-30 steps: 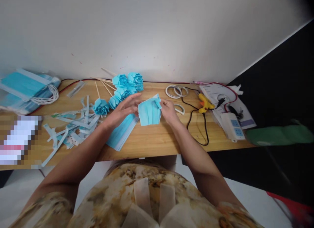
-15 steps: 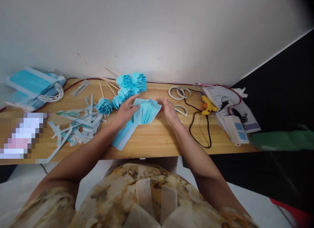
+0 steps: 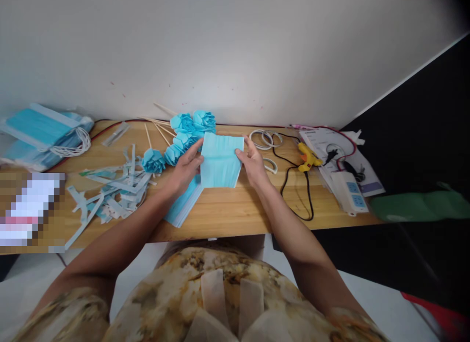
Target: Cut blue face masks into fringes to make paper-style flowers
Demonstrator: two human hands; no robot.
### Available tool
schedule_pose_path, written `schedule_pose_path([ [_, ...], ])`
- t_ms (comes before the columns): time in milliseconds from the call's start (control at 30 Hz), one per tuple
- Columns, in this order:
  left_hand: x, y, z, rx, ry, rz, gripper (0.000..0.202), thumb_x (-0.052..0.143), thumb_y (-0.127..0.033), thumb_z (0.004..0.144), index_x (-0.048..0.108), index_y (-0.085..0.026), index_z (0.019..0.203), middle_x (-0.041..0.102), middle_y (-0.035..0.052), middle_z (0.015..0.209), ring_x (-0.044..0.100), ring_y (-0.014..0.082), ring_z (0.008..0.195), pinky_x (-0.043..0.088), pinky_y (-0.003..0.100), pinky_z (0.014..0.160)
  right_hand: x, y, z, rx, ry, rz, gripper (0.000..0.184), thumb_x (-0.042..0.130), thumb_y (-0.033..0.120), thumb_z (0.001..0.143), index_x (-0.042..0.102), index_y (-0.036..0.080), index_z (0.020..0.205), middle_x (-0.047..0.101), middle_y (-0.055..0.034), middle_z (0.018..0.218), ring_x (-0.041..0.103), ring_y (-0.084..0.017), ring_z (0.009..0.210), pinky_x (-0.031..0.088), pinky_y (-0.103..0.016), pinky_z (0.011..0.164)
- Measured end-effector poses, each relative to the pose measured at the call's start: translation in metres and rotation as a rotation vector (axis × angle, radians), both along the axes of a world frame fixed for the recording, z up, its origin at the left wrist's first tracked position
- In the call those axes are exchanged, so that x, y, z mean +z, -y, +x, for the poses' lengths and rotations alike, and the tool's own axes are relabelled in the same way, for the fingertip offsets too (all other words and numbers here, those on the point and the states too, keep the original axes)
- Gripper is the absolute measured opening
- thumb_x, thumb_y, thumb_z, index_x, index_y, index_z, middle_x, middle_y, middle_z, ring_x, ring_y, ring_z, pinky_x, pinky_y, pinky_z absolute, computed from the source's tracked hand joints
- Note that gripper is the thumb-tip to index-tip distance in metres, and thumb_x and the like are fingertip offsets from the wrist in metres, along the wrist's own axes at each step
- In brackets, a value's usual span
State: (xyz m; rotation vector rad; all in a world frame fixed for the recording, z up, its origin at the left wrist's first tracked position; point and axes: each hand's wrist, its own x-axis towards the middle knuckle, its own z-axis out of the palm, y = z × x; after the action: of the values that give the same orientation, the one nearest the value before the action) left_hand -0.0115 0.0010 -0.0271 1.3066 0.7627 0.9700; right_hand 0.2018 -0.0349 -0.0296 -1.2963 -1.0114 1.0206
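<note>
Looking on remotely, I find a stack of blue sheets [image 3: 183,205] slanting toward the front edge of the wooden surface [image 3: 235,212], its upper end hidden. Just beyond, over the middle of the surface, the left hand [image 3: 187,169] is nearly closed, pinching one side of a pale blue sheet [image 3: 222,161] between thumb and fingers. The right hand [image 3: 254,164] holds the opposite side, also nearly closed, thumb on the face. I judge the step in hand to be holding the sheet spread flat; the next move seems to call for a light, even grip from both. The sheet looks thin, roughly square and softly creased, with a faint darker band across it. Past it, near the back edge, lie blue flowers [image 3: 185,138].
</note>
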Motion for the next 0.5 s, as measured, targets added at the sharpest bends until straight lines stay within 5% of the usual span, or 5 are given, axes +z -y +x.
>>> schedule_pose_path([
  [133, 0.009, 0.004, -0.004, 0.088, -0.025, 0.092, 0.066, 0.068, -0.043, 0.088, 0.047, -0.034, 0.15, 0.061, -0.0007, 0.077, 0.051, 0.0139, 0.061, 0.044, 0.026, 0.059, 0.002, 0.002, -0.001, -0.006, 0.026, -0.002, 0.09, 0.068, 0.059, 0.082, 0.03, 0.028, 0.157, 0.072, -0.0074, 0.106, 0.067, -0.023, 0.083, 0.058, -0.039, 0.074],
  [233, 0.015, 0.007, -0.005, 0.092, -0.123, 0.242, 0.052, 0.062, -0.04, 0.092, 0.057, -0.032, 0.142, 0.06, -0.0011, 0.074, 0.046, 0.0133, 0.06, 0.043, 0.026, 0.061, 0.005, 0.004, -0.003, -0.034, 0.01, 0.019, 0.09, 0.068, 0.056, 0.083, 0.027, 0.029, 0.159, 0.071, -0.0075, 0.11, 0.067, -0.022, 0.084, 0.057, -0.037, 0.073],
  [400, 0.013, 0.005, -0.003, 0.092, -0.241, 0.304, 0.036, 0.055, -0.031, 0.092, 0.072, -0.025, 0.124, 0.058, -0.0021, 0.072, 0.041, 0.0117, 0.06, 0.04, 0.025, 0.06, 0.011, 0.005, -0.001, -0.081, 0.027, 0.051, 0.073, 0.062, 0.055, 0.088, 0.038, 0.033, 0.154, 0.07, -0.0048, 0.106, 0.065, -0.019, 0.083, 0.054, -0.032, 0.067],
  [500, 0.008, 0.002, -0.003, 0.182, -0.217, 0.255, 0.035, 0.054, -0.031, 0.093, 0.073, -0.024, 0.122, 0.047, -0.0039, 0.062, 0.035, 0.0113, 0.055, 0.035, 0.024, 0.055, 0.013, 0.006, 0.003, 0.003, -0.018, 0.053, 0.062, 0.059, 0.058, 0.089, 0.052, 0.034, 0.145, 0.069, -0.0027, 0.095, 0.063, -0.017, 0.076, 0.054, -0.031, 0.065],
])
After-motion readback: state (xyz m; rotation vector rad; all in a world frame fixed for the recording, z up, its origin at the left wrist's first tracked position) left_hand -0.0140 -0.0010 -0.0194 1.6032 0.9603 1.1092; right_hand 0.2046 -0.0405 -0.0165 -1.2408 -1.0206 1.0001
